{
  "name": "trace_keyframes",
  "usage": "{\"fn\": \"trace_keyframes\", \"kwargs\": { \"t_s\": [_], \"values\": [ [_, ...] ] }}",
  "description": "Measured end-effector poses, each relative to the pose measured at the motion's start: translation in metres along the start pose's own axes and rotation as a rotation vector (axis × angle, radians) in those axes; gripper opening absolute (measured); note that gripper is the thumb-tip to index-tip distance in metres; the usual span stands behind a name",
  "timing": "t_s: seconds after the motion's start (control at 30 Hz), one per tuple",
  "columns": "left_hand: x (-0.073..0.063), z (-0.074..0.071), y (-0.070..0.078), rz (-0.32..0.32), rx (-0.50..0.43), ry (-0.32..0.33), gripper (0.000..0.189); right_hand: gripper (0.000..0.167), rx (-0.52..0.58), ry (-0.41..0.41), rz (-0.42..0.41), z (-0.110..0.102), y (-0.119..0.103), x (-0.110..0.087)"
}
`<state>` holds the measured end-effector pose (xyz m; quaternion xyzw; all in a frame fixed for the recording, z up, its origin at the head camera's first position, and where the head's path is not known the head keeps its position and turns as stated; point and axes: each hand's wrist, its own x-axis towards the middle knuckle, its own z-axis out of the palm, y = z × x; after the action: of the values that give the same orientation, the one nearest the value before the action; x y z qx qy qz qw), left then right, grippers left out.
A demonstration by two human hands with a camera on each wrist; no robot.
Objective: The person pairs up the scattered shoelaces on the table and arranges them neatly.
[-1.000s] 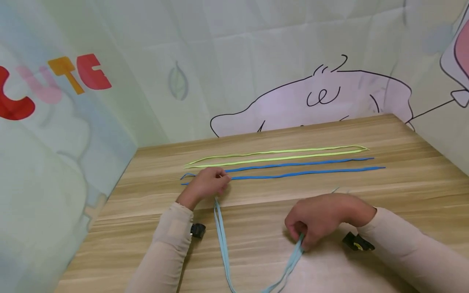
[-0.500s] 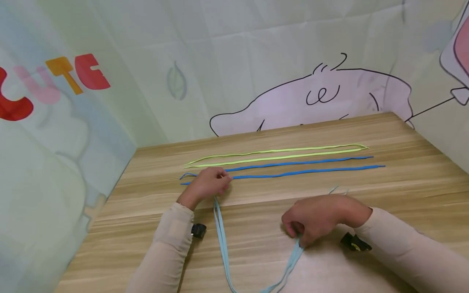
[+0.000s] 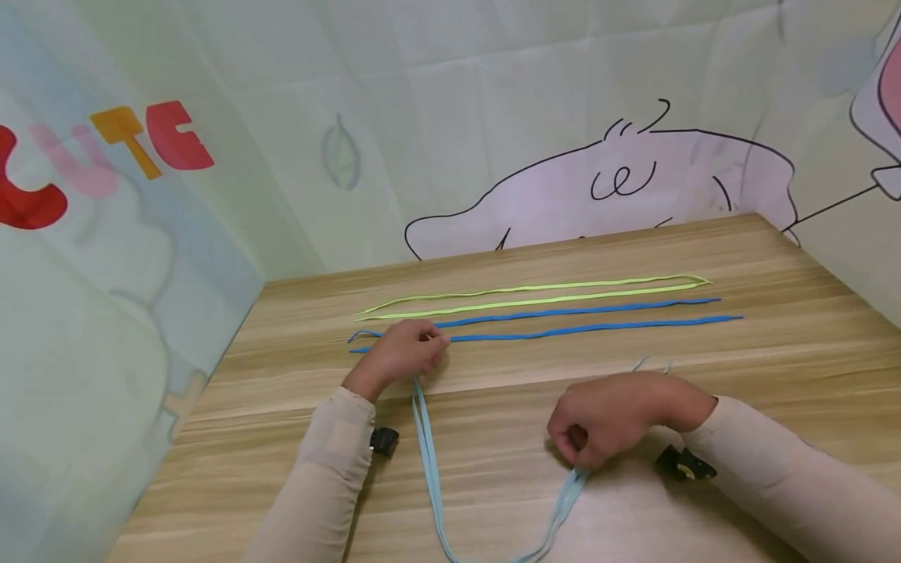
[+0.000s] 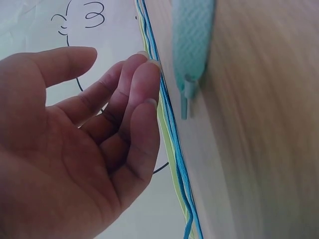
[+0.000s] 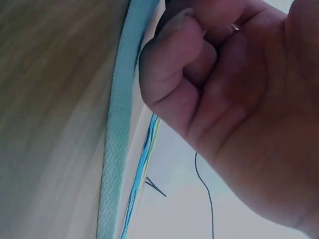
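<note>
A light blue shoelace (image 3: 427, 453), doubled over, hangs in a wide bend toward the front of the wooden table. My left hand (image 3: 404, 348) hovers by its left end, thumb apart and fingers loosely bent around nothing. In the left wrist view, the lace's aglets (image 4: 184, 102) lie beside the left fingertips, apart from them. My right hand (image 3: 619, 414) has its fingers curled and seems to pinch the right part of the lace, though the contact is hidden. The right wrist view has the flat lace (image 5: 117, 149) running up past the curled fingers (image 5: 164, 74).
Two blue shoelace strands (image 3: 598, 328) lie nearly straight across the table (image 3: 493, 414). Behind them is a yellow-green shoelace (image 3: 549, 303). Thin pale lace tips (image 3: 640, 363) show beyond the right hand. A printed fabric backdrop (image 3: 436, 117) stands behind the table.
The right hand has shifted slightly; the lace that showed between its thumb and forefinger now emerges below the thumb tip. The left hand has stayed almost still.
</note>
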<state>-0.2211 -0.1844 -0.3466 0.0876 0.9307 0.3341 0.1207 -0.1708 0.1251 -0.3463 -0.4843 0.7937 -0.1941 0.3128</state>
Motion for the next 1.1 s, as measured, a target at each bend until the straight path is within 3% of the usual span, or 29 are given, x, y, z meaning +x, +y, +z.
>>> {"fn": "trace_keyframes", "kwargs": {
  "t_s": [0.37, 0.73, 0.97, 1.1],
  "values": [
    [-0.001, 0.001, 0.002, 0.018, 0.006, -0.011, 0.026, 0.021, 0.116, 0.102, -0.055, -0.003, 0.006, -0.003],
    [-0.001, 0.003, 0.003, 0.041, -0.017, -0.041, 0.027, 0.019, 0.217, 0.272, -0.148, -0.009, 0.007, -0.004],
    [-0.002, 0.002, 0.005, 0.080, -0.034, -0.074, 0.027, 0.016, 0.102, 0.403, -0.186, -0.012, 0.009, 0.000],
    [-0.002, 0.002, 0.006, 0.132, -0.054, -0.099, 0.027, 0.012, 0.064, 0.504, -0.131, -0.014, 0.009, 0.000]
  ]
}}
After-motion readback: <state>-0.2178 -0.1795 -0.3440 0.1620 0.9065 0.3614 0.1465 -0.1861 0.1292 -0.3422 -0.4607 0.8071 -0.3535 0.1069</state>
